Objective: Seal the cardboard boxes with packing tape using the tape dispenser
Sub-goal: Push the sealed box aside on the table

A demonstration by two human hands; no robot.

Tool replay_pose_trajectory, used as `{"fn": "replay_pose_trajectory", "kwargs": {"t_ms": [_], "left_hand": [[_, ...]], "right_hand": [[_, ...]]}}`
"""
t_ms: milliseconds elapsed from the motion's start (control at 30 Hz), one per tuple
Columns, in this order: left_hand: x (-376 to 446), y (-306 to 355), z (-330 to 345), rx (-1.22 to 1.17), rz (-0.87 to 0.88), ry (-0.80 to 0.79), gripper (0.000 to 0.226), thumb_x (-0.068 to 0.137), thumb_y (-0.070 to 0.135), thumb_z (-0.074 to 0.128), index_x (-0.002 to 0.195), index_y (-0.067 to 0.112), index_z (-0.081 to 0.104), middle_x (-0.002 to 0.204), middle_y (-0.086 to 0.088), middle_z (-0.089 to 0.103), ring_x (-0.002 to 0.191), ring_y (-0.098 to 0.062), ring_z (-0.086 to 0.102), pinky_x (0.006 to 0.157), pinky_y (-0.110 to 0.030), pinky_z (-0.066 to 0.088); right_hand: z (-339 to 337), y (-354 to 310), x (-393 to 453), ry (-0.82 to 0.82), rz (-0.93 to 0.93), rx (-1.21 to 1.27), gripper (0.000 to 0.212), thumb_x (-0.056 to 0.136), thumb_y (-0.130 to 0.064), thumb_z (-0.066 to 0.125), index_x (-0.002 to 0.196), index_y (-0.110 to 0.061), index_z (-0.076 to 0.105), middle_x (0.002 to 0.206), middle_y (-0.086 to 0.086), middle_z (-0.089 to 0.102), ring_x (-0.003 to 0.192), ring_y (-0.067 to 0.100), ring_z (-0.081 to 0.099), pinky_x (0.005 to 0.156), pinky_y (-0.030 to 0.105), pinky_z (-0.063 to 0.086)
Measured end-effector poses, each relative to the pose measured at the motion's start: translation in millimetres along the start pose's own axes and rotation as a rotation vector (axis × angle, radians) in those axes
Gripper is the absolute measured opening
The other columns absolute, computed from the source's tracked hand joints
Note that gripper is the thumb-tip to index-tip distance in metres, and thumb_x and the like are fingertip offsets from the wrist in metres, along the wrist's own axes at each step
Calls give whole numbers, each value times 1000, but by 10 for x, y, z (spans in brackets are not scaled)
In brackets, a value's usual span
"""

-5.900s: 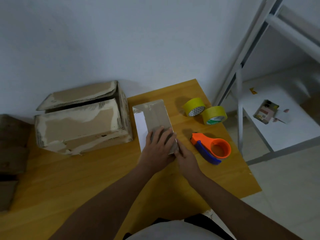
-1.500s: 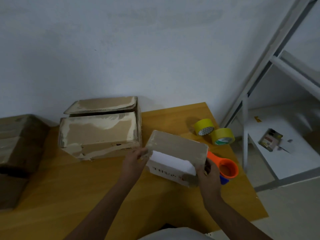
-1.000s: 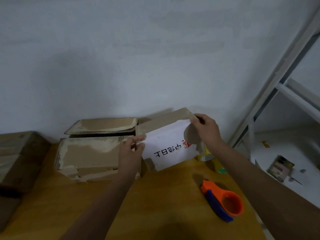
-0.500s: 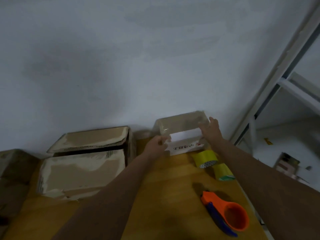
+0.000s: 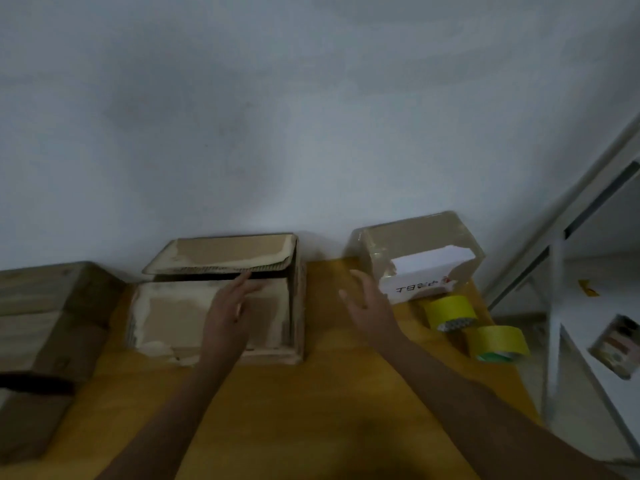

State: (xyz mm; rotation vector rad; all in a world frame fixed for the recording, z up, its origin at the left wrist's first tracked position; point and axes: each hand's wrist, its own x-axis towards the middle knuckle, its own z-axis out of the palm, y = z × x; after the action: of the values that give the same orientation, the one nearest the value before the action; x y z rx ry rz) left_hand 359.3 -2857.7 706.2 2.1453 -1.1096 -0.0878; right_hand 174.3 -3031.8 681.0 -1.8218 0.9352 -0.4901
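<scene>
Head view shows a yellow wooden table point(image 5: 277, 410) with two bare arms reaching over it. Both hands hold nothing. Left hand point(image 5: 230, 313) is flat, its fingers straight, over the big worn cardboard box point(image 5: 166, 320), whose top flap point(image 5: 225, 252) is partly up. Right hand point(image 5: 369, 304) is spread wide above the table, between the big box and the small taped box point(image 5: 415, 247). That small box sits at the back by the wall point(image 5: 277, 116), and its white side has dark writing. Two yellow tape rolls point(image 5: 450, 311) lie just in front of it. More boxes point(image 5: 41, 323) sit far left. Grey metal shelves point(image 5: 554, 306) stand on the right.
</scene>
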Motion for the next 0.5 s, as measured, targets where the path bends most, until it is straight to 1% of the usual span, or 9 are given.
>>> {"fn": "replay_pose_trajectory", "kwargs": {"t_ms": [67, 100, 167, 233, 267, 300, 367, 433, 500], "left_hand": [[39, -333, -289, 116, -122, 102, 34, 96, 0, 54, 125, 12, 64, 147, -9, 48, 134, -30, 43, 107, -49, 38], [60, -508, -409, 195, -201, 111, 34, 96, 3, 54, 129, 10, 61, 150, -11, 44, 136, -34, 40, 109, -52, 35], [62, -876, -622, 330, -435, 70, 40, 100, 15, 49, 141, 11, 51, 159, -13, 30, 144, -36, 27, 114, -53, 27], [-32, -1191, -791, 300, -665, 18, 53, 103, 30, 46, 152, 16, 32, 164, -12, 14, 149, -34, 15, 118, -53, 20], [-84, -1302, -844, 219, -725, 0, 60, 102, 33, 48, 155, 16, 24, 164, -13, 13, 149, -35, 15, 117, -54, 23], [-122, -1382, -873, 127, -744, -17, 64, 102, 35, 49, 156, 16, 20, 162, -14, 18, 147, -36, 22, 114, -54, 29], [-189, -1419, -875, 49, -721, -46, 61, 102, 34, 51, 154, 13, 26, 152, -17, 39, 133, -38, 43, 102, -50, 42], [-282, -1370, -836, 63, -691, -53, 54, 100, 36, 53, 145, 9, 39, 137, -17, 52, 117, -35, 55, 87, -44, 48], [-465, -1295, -769, 13, -658, -38, 52, 98, 42, 54, 136, 8, 46, 125, -15, 58, 105, -32, 59, 81, -42, 51]], "right_hand": [[277, -104, -104, -96, 66, 27, 53, 98, -33, 54, 146, -16, 37, 147, 4, 42, 135, 20, 40, 107, 31, 35], [402, -161, -159, -145, 112, 43, 55, 99, -36, 52, 147, -18, 35, 149, 4, 40, 136, 21, 39, 109, 34, 36], [612, -262, -250, -230, 197, 74, 59, 99, -40, 49, 150, -18, 29, 152, 4, 37, 137, 22, 38, 110, 38, 37], [777, -327, -335, -304, 271, 142, 62, 100, -42, 47, 153, -18, 24, 153, 2, 35, 137, 22, 38, 108, 36, 39], [837, -347, -378, -338, 299, 180, 62, 100, -42, 45, 153, -20, 23, 153, 0, 35, 137, 21, 39, 106, 35, 40], [881, -354, -418, -366, 314, 208, 60, 101, -42, 44, 154, -21, 23, 153, -1, 36, 136, 21, 41, 104, 34, 42], [922, -333, -486, -368, 317, 181, 56, 101, -42, 43, 151, -22, 29, 147, -3, 43, 130, 21, 46, 99, 34, 45], [885, -293, -532, -279, 329, 86, 48, 101, -43, 42, 143, -20, 43, 132, 0, 55, 114, 21, 55, 84, 31, 49], [789, -214, -602, -142, 324, -19, 43, 101, -46, 40, 128, -16, 54, 110, 3, 61, 92, 18, 58, 66, 29, 46]]}}
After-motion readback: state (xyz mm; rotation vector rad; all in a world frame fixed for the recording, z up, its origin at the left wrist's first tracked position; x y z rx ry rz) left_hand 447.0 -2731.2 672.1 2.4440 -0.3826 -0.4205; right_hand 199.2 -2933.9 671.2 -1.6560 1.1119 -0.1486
